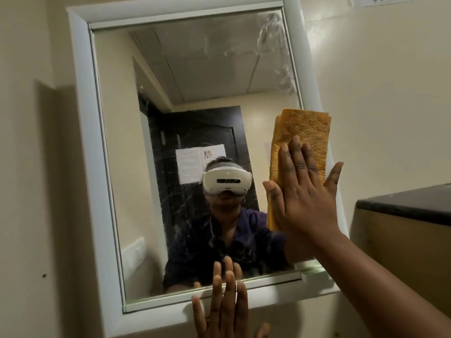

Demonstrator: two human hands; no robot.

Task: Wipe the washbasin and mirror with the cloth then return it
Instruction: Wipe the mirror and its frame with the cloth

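Observation:
A white-framed mirror hangs on the cream wall, its glass streaked with wet smears. A folded orange cloth lies flat against the mirror's right edge, partly over the frame. My right hand presses the cloth to the glass with fingers spread. My left hand rests flat with fingers apart on the mirror's bottom frame, fingertips touching the glass. The washbasin is out of view.
A dark-topped ledge or cabinet juts out at the right, close to my right forearm. The mirror reflects a person wearing a headset, a dark door with papers on it, and the ceiling. A paper label is stuck on the wall at top right.

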